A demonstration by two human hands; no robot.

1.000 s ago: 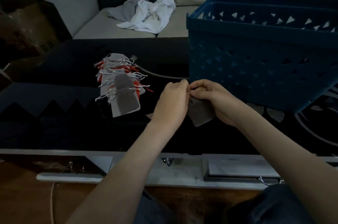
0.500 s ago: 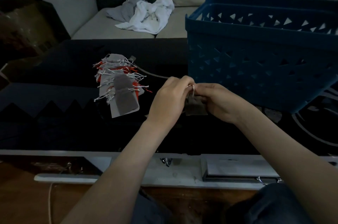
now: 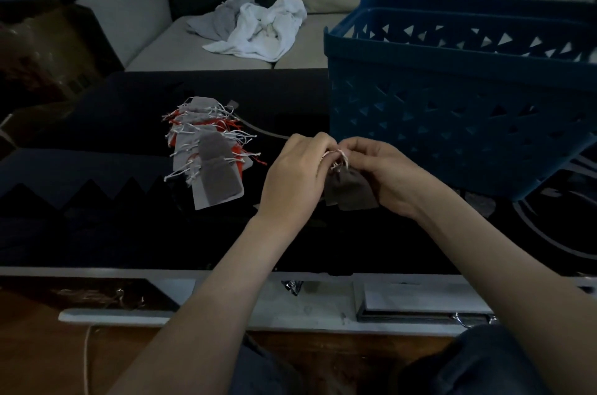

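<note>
Pinching a white drawstring (image 3: 343, 156) at the gathered neck of a small grey pouch (image 3: 353, 189), with the left hand (image 3: 292, 176) and the right hand (image 3: 382, 173) brought fingertip to fingertip. Both grips narrow, fingers curled tight onto the cord and the bunched fabric. Below the knuckles, the body of the pouch, hanging between the two palms over the dark tabletop (image 3: 97, 233), about midway along it and nearer its near edge than its far one. Impossible to tell whether resting on the surface or held just clear of it. To the left, around the middle of the tabletop and well apart from the hands, a loose pile of pouches (image 3: 210, 152), grey and orange-red, with white strings splayed out on both sides. On the right side of the tabletop, just behind the right hand, a blue basket (image 3: 452, 110) with triangular cut-outs in its walls, close to the knuckles but not touching. Beyond the far edge, a pale sofa (image 3: 145, 26), with a crumpled white towel (image 3: 268, 29) and a grey cloth (image 3: 226, 15) heaped together on its seat. Across the near edge, both bare forearms.
</note>
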